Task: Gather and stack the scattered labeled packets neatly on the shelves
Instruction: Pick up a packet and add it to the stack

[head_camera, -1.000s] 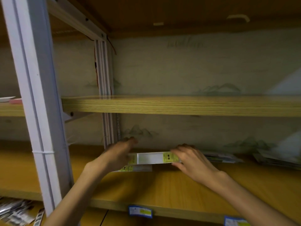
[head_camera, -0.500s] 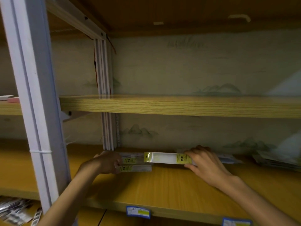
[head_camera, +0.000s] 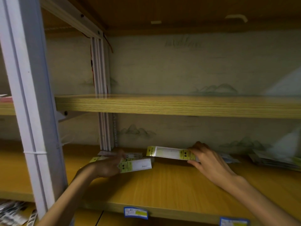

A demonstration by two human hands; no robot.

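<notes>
Shelf (head_camera: 162,185) level — I see right hand (head_camera: 210,162) fingers clamped on a raised packet (head_camera: 169,153); left hand (head_camera: 109,165), fingers loose, rests on the stack (head_camera: 138,165).

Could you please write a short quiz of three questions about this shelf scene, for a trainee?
1. True or false: the right hand holds a packet by its right end.
2. Where does the left hand rest? A) on the upper shelf B) on the pile by the rear post C) on the shelf tag
3. Fill in: more loose packets lie at the far ____ of the lower shelf.

Key: 1 true; 2 B; 3 right.
</notes>
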